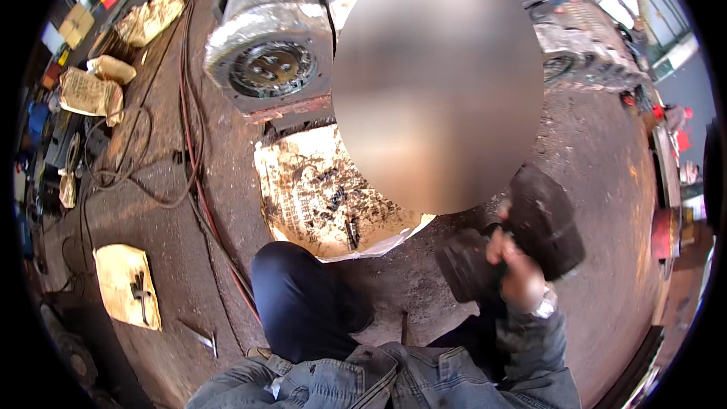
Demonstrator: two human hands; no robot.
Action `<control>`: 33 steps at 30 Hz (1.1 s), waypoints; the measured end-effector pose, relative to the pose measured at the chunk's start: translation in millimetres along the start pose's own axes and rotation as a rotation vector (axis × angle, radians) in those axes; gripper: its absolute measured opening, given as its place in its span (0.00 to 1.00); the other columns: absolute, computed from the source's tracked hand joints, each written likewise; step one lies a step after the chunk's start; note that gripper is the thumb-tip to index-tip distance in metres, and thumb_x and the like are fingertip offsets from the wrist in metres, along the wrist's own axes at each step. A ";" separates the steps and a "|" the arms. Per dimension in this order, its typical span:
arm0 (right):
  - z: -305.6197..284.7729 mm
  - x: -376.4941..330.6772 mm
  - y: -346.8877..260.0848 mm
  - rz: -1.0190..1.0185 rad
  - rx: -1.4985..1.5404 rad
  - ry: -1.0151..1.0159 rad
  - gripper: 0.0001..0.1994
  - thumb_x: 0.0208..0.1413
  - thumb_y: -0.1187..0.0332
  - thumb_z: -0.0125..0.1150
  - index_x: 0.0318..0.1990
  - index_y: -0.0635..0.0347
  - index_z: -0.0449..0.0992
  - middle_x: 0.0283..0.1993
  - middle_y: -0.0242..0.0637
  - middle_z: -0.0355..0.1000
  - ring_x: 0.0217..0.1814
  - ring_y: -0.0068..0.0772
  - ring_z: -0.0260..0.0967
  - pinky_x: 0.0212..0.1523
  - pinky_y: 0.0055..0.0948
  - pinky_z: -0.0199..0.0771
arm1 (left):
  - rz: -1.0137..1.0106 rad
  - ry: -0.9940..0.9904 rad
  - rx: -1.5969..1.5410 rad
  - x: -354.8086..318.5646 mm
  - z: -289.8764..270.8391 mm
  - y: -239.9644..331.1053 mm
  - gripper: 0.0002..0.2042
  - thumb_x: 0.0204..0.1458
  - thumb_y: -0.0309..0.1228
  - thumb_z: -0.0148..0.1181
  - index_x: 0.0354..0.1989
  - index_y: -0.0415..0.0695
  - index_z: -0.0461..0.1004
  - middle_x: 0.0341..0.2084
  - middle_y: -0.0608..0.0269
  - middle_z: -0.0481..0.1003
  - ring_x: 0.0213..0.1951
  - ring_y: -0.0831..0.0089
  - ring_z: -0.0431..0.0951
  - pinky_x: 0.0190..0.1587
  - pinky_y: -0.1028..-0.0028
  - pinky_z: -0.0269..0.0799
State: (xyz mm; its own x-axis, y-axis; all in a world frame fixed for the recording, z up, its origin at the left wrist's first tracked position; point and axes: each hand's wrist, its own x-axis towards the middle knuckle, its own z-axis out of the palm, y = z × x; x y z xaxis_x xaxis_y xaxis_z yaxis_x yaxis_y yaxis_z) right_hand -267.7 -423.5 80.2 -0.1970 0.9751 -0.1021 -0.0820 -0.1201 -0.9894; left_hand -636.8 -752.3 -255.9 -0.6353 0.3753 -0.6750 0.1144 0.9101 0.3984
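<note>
Black and greasy, the heavy machine part [522,238] sits in the lower right of the view, lifted off the ground and held just in front of the person's chest. It looks like two thick round sections joined at an angle: a larger dark drum [549,220] toward the upper right and a smaller ribbed cylinder [463,265] toward the lower left, whose end face shows concentric rings. Its surface is dull, oily and almost uniformly black. The right hand [515,261] wraps around the narrow middle between the two sections, fingers curled tight over the top, with a wristwatch [544,304] and a denim sleeve [538,348] behind it. The left hand is not in view, so its state cannot be told. Beneath and to the left lies a stained sheet of cardboard [318,189] strewn with small dark bolts and scraps, and the person's knee in dark trousers [303,295] rests at its near edge. Farther up stands a large grey metal hub [269,38] with a round bolted face, and red and black cables [193,151] run along the dirty floor.
</note>
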 end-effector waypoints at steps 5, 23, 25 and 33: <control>0.4 13.5 33.6 -0.111 -0.163 -0.187 0.18 0.62 0.66 0.60 0.57 0.65 0.70 0.35 0.30 0.68 0.32 0.24 0.63 0.38 0.26 0.66 | 0.161 0.024 -0.170 -18.2 -59.1 3.9 0.19 0.58 0.34 0.59 0.57 0.42 0.73 0.50 0.56 0.77 0.54 0.63 0.75 0.61 0.67 0.66; 75.1 125.6 75.4 -0.027 0.255 -0.220 0.20 0.57 0.57 0.65 0.52 0.58 0.71 0.39 0.29 0.74 0.37 0.21 0.70 0.38 0.25 0.71 | 0.968 -0.967 -1.119 -134.1 -176.7 375.9 0.37 0.61 0.62 0.38 0.66 0.42 0.63 0.62 0.51 0.68 0.62 0.56 0.68 0.68 0.57 0.57; 85.7 123.9 50.0 0.054 0.312 -0.138 0.31 0.48 0.58 0.74 0.57 0.58 0.66 0.41 0.31 0.74 0.33 0.23 0.69 0.29 0.26 0.70 | 0.907 -1.053 -1.128 -143.9 -148.7 390.8 0.37 0.60 0.62 0.40 0.67 0.43 0.63 0.62 0.52 0.68 0.63 0.56 0.66 0.68 0.55 0.55; 78.6 132.3 48.3 0.120 0.316 -0.059 0.26 0.47 0.57 0.76 0.50 0.53 0.71 0.38 0.27 0.72 0.28 0.19 0.64 0.26 0.23 0.66 | 0.882 -1.278 -1.083 -115.7 -95.5 414.7 0.38 0.62 0.62 0.36 0.69 0.43 0.57 0.68 0.49 0.59 0.68 0.53 0.58 0.71 0.52 0.48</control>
State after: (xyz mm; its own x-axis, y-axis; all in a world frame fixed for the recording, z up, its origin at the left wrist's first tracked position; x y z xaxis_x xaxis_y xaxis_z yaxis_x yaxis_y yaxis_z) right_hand -374.4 -315.0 27.1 -0.2795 0.9389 -0.2007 -0.3518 -0.2946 -0.8885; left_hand -588.8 -435.1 46.7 0.2573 0.9586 0.1219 -0.7404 0.1145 0.6624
